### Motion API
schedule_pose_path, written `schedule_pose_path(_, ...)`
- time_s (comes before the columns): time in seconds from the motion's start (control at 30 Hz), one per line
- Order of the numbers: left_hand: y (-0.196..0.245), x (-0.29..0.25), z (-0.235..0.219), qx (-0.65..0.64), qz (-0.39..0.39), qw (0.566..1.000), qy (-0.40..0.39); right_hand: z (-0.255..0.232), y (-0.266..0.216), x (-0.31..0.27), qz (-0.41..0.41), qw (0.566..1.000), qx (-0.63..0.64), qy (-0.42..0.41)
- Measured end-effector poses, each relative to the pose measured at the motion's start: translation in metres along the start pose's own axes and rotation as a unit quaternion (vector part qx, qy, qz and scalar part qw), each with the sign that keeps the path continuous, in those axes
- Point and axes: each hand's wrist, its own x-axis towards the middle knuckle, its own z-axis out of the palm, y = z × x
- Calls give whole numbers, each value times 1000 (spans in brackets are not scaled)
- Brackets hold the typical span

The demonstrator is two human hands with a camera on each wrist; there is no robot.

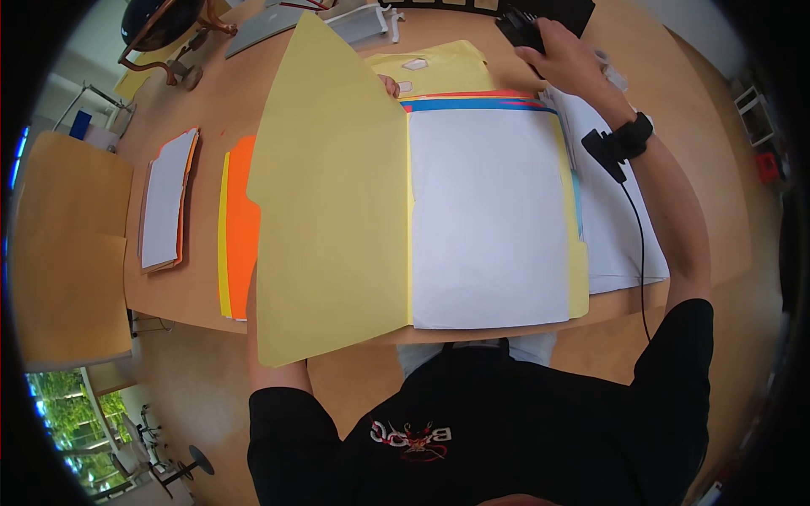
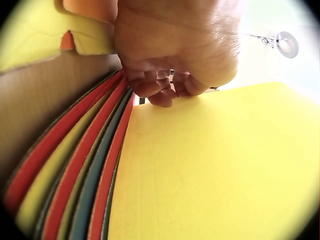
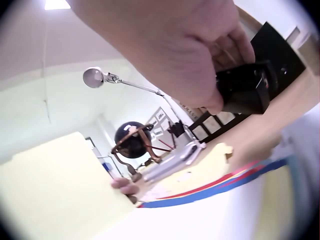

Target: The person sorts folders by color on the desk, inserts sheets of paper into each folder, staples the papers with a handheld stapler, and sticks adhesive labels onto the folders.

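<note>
A yellow file folder (image 1: 337, 211) lies open before me, its left cover raised. White sheets (image 1: 489, 219) rest inside it. My left hand (image 2: 175, 40) is mostly hidden behind the cover in the head view; its curled fingers hold the cover's top edge near the fold, and fingertips show past it in the right wrist view. At the far right of the folder, my right hand (image 1: 572, 63) grips a black boxy desk tool (image 3: 245, 90), raised near the back of the table. Red, yellow and blue folder layers (image 2: 95, 165) are stacked beneath the open folder.
More white paper (image 1: 616, 219) lies right of the folder. Orange and yellow folders (image 1: 239, 228) and a smaller paper stack (image 1: 169, 198) lie left. Behind are a crumpled yellow envelope (image 1: 439, 67), a dark globe on a stand (image 1: 156, 21) and a black organizer (image 3: 277, 47). A cable (image 1: 639, 244) hangs from my right wrist.
</note>
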Motion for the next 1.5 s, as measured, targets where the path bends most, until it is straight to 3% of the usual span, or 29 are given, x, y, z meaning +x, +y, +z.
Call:
schedule_pose_path(0.03, -1, -2, -1, 4, -3, 1000, 1, 5, -17, 2, -1, 1000, 3, -2)
schedule_pose_path(0.1, -1, -4, -3, 12, -5, 1000, 6, 10, -51, 4, -19, 967, 247, -61)
schedule_pose_path(0.17, 1, -6, -6, 18, -5, 1000, 17, 14, -83, 4, -41, 872, 472, -120)
schedule_pose_path(0.27, 0, -12, -5, 23, -8, 999, 26, 34, -109, -2, -25, 840, 518, -162)
schedule_pose_path(0.4, -3, -20, -2, 26, -14, 999, 33, 24, -107, -10, -18, 873, 467, -137)
schedule_pose_path(0.47, -4, -27, -4, 27, -18, 998, 45, 14, -80, -6, -32, 954, 296, -35)
schedule_pose_path(0.5, -5, -29, -3, 27, -20, 998, 47, 12, -63, -6, -24, 974, 224, 16)
schedule_pose_path(0.53, -5, -34, -1, 26, -22, 998, 49, 10, -45, -6, -25, 975, 222, 12)
schedule_pose_path(0.6, -7, -25, 4, 23, -19, 998, 48, 1, -7, -7, 52, 998, 16, 41)
schedule_pose_path(0.7, -6, -14, 11, 22, -9, 999, 44, 9, 41, -24, 113, 992, -59, 2)
schedule_pose_path(0.73, -5, -11, 14, 23, -7, 999, 42, 11, 50, -28, 116, 991, -61, 2)
schedule_pose_path(0.8, -2, -8, 18, 26, -5, 999, 37, 14, 63, -37, 176, 977, -66, -104)
schedule_pose_path(0.9, 6, 4, 26, 33, -1, 999, 30, 24, 79, -47, 184, 978, -33, -92)
schedule_pose_path(0.97, 12, 3, 26, 10, -66, 998, 6, 30, 83, -50, 174, 981, -32, -84)
schedule_pose_path(1.07, 7, 4, 28, 37, 0, 999, 10, 35, 82, -54, 157, 985, -41, -61)
schedule_pose_path(1.13, 19, -1, 33, -56, -76, 996, 1, 32, 79, -55, 152, 986, -49, -46)
schedule_pose_path(1.27, 20, 1, 32, -35, -94, 995, 26, 26, 76, -56, 167, 982, -22, -88)
schedule_pose_path(1.33, 27, -1, 33, -3, -154, 988, 19, 24, 76, -54, 174, 979, -17, -101)
schedule_pose_path(1.43, 24, -2, 33, -40, -165, 985, 7, 24, 70, -47, 171, 978, -49, -106)
schedule_pose_path(1.5, 23, 0, 27, -60, -168, 983, -34, 27, 57, -38, 58, 997, 9, 51)
